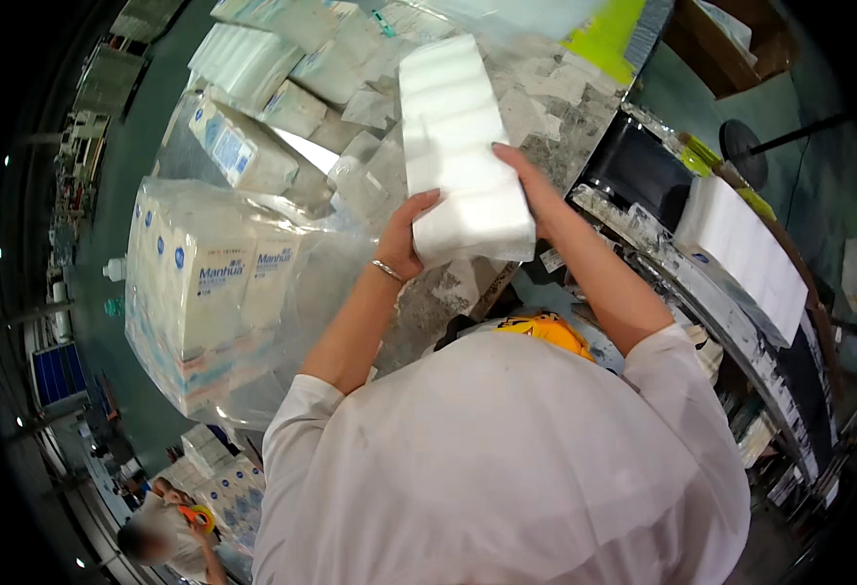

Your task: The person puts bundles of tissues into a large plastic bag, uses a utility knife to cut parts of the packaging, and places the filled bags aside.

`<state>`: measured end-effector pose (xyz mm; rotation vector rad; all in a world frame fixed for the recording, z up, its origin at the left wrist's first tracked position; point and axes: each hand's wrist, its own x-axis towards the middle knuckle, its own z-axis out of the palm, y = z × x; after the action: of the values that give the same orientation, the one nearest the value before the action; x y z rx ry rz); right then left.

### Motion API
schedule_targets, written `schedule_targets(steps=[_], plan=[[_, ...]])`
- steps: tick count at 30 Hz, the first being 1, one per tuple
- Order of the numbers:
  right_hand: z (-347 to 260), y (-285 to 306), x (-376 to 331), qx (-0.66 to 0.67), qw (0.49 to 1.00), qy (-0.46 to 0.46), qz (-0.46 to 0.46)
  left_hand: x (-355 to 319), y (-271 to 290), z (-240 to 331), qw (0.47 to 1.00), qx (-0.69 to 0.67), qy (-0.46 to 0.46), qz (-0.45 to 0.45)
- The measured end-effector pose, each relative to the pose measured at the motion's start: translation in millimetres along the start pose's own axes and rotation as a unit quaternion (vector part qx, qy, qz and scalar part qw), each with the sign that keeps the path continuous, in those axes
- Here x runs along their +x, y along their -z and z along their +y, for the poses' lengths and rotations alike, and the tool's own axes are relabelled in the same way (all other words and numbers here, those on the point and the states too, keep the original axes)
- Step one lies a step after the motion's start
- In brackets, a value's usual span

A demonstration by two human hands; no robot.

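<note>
A long white pack of tissue paper (460, 127) is held between my two hands above the cluttered worktable. My left hand (407, 234) grips its near left side, and a silver bracelet circles that wrist. On the opposite edge my right hand (534, 187) presses, fingers bent along the side. The pack lies lengthwise away from me, its near end close to my body. To the left of my left hand stands a large clear plastic bag (336, 292) filled with upright printed tissue packs (219, 292).
Several more tissue packs (248, 63) lie at the far left of the worn table (580, 122). On the right, a conveyor (643, 175) carries a white tissue pack (745, 258). A cardboard box (726, 49) sits far right. A co-worker (170, 536) holds an orange tape roll, lower left.
</note>
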<state>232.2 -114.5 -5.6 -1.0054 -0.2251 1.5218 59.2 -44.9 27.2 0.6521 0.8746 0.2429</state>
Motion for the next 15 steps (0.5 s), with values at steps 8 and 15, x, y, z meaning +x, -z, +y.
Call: schedule_targets(steps=[8,15], plan=[[-39,-39,-52,-0.01,0.998,-0.058,-0.019,-69,-21,4,0.999,-0.016,-0.041,-0.026],[5,-3,-96,-0.031,0.99,0.088,0.105,-153,14,-43,0.944,0.267,-0.19,-0.046]])
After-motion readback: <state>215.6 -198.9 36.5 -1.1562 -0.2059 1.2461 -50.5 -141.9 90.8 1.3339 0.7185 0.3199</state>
